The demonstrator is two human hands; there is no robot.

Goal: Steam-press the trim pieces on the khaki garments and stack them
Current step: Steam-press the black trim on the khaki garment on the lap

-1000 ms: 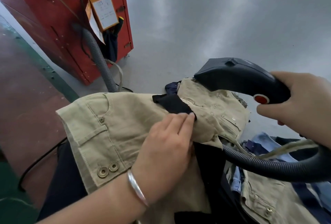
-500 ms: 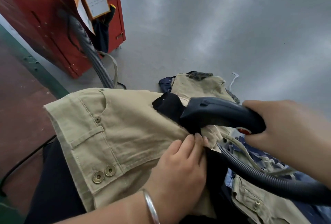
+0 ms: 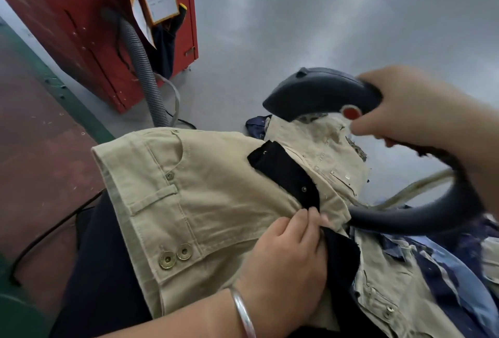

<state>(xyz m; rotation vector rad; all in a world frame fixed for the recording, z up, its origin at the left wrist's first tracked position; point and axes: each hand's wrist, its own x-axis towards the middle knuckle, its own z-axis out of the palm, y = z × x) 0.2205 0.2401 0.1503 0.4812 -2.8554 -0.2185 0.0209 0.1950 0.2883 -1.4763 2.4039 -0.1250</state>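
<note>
Left hand (image 3: 286,259) pinching khaki garment (image 3: 205,202) beside black trim piece (image 3: 286,173) at centre, right hand (image 3: 410,111) gripping steam iron (image 3: 318,93) raised upper right

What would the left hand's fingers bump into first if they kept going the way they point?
Probably the black trim piece on the khaki garment; the left hand already pinches fabric at its lower end.

A: What colour was the near garment (image 3: 216,202)?
B: Khaki, with a black trim piece (image 3: 286,173) and brass snaps (image 3: 175,255).
A: And the steamer (image 3: 318,93)?
B: Black, with a red button (image 3: 350,112). Far left stood a red cabinet (image 3: 89,27); blue clothes (image 3: 445,270) lay right.
</note>
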